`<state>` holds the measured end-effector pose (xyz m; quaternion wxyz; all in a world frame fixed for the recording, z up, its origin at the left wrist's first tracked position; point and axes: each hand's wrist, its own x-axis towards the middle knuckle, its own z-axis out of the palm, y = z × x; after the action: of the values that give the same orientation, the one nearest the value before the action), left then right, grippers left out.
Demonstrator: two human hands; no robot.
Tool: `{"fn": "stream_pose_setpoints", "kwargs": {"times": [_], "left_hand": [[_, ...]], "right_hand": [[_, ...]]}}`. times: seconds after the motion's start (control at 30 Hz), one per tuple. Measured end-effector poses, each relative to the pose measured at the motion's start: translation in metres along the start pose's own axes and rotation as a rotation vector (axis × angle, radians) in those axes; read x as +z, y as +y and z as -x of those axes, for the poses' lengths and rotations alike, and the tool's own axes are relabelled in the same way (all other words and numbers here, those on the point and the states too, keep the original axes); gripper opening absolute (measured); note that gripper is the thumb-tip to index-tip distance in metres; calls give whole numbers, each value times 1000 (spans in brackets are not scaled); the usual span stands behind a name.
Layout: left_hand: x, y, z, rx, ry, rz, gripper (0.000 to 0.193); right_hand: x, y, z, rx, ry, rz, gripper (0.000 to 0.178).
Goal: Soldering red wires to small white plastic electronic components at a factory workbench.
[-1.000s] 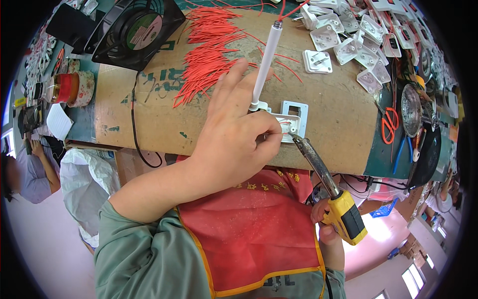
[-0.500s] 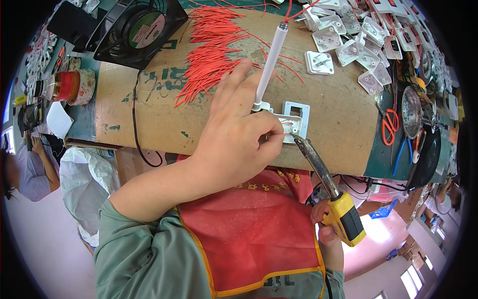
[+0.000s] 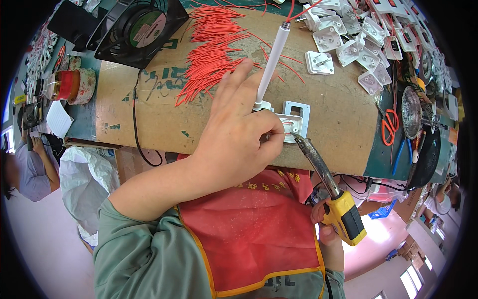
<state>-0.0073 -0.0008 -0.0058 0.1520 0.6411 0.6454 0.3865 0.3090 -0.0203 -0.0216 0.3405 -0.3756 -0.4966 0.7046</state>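
Note:
My left hand [image 3: 236, 127] is pinched at the edge of a small white plastic housing [image 3: 291, 121], thumb and forefinger closed on a thin red wire that ends inside it. A white tube [image 3: 273, 67] leans upward beside my fingers, red wires coming out of its top; its lower end meets a white part partly behind my hand. My right hand [image 3: 326, 224] grips a yellow and black soldering iron [image 3: 345, 219]. The iron's dark tip reaches into the housing, at the wire's end by my left fingertips. A white frame with a rectangular opening [image 3: 302, 107] lies just behind the housing.
Cut red wires [image 3: 209, 65] lie piled on the cardboard sheet [image 3: 343, 109]. A black fan [image 3: 142, 30] stands at the far left. White plug housings [image 3: 348, 45] heap at the far right, above orange-handled scissors [image 3: 390, 127] and blue-handled pliers [image 3: 401, 154]. A white sack [image 3: 84, 184] hangs at left.
Almost nothing differs. The soldering iron and the white tube have shifted very slightly; both hands keep their holds.

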Motion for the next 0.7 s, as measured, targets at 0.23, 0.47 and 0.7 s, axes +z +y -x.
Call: {"fn": "stream_pose_setpoints", "kwargs": {"times": [0.23,0.47,0.7], "left_hand": [[0,0,0,0,-5,-5,10],[-2,3,-1,-14,-21,-13,12],[-3,3,-1,-8,-16,-6,12]], "right_hand": [[0,-1,-2,-42,-32,48,43],[0,0,-2,-48,-11,10,44],[-2,2,0,-31,-14,4,45]]}}
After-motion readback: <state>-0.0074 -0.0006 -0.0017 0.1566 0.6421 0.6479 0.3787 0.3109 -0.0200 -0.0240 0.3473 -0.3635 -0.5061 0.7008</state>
